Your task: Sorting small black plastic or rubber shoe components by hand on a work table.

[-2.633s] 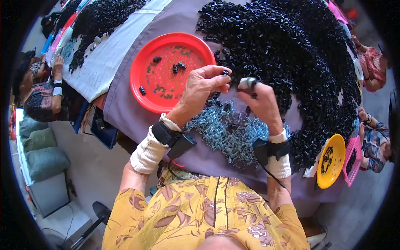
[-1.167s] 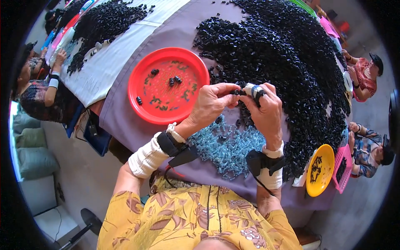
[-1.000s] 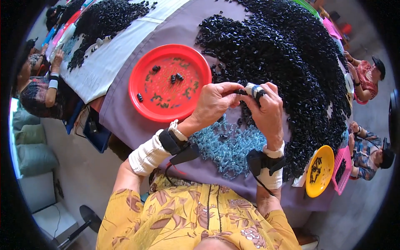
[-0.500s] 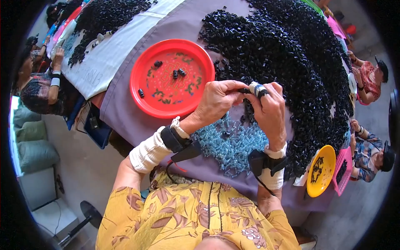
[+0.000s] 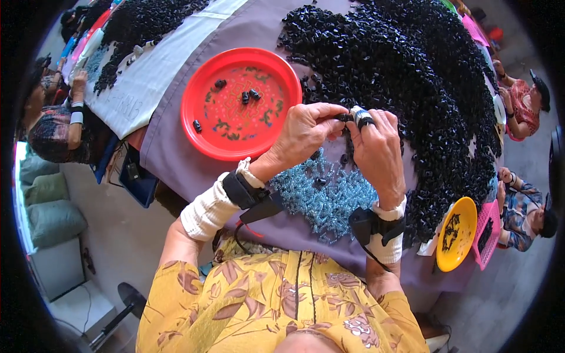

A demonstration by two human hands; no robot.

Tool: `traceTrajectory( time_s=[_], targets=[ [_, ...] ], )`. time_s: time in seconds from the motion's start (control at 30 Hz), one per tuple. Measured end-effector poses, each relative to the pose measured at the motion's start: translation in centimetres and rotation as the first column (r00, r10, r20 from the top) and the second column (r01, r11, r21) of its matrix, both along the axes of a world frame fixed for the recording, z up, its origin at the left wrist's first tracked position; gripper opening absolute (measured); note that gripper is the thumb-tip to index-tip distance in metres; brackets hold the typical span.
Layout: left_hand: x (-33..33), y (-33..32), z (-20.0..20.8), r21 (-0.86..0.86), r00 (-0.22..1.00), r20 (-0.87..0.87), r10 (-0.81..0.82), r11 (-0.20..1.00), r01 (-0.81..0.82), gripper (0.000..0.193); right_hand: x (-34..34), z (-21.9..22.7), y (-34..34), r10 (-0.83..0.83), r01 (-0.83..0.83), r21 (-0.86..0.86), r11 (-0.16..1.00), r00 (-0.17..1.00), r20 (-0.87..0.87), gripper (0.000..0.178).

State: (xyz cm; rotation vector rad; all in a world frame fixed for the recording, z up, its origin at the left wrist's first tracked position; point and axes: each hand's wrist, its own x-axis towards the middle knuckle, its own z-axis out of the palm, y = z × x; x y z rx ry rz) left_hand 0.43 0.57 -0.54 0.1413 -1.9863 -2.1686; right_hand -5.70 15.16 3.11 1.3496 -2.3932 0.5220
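My left hand [image 5: 301,136] and my right hand [image 5: 381,154] meet above the table, thumbs and fingertips pinched together. Between them is a small black plastic piece [image 5: 342,117], mostly covered by the fingers; both hands grip it. White and dark tape wraps a finger of the right hand. Below the hands lies a loose pile of small, clear bluish pieces [image 5: 326,200], with a few black ones among it. A round red plate [image 5: 197,73], left of my left hand, holds several short black cylindrical pieces [image 5: 250,95]. Beyond my right hand spreads a big heap of black pieces [image 5: 406,76].
A mauve cloth [image 5: 168,138] covers the table. At the right edge sit a yellow dish [image 5: 465,235] with dark bits and a pink basket [image 5: 487,235]. People work at the right [image 5: 521,109] and left [image 5: 53,129]. Stuffed sacks [image 5: 56,223] stand on the left.
The plate and table sit slightly higher in the picture. Both hands stay pinched together around the small black piece, with only slight finger movement.
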Motion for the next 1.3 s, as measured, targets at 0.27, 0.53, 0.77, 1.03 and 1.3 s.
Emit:
traceTrajectory(
  time_s=[0.27, 0.53, 0.77, 1.03, 1.3],
  targets=[
    [0.0, -0.3, -0.4, 0.192, 0.994, 0.055, -0.096, 0.978, 0.084, 0.022, 0.0, -0.6, 0.0, 0.004, -0.004, 0.013, 1.000, 0.998, 0.065, 0.016],
    [-0.2, -0.4, -1.1, 0.129, 0.995, 0.068, -0.067, 0.990, 0.058, 0.020, -0.1, -1.1, 0.1, -0.011, 0.008, 0.084, 0.996, 0.999, 0.041, 0.012],
    [-0.2, -0.2, -1.4, 0.088, 0.999, 0.027, -0.041, 0.995, 0.038, 0.018, 0.3, -1.4, 0.1, -0.012, 0.007, 0.068, 0.998, 0.997, 0.071, 0.013],
    [0.0, -0.2, -1.3, -0.098, 0.998, -0.064, 0.022, 0.995, -0.028, 0.017, 0.4, -2.0, 0.1, 0.037, -0.038, 0.011, 0.999, 0.998, 0.043, 0.012],
    [0.1, -0.4, -1.1, -0.165, 0.999, -0.044, 0.022, 0.986, -0.029, 0.018, -0.2, -2.6, 0.3, 0.100, -0.102, 0.017, 0.995, 0.991, 0.091, 0.011]
  ],
)
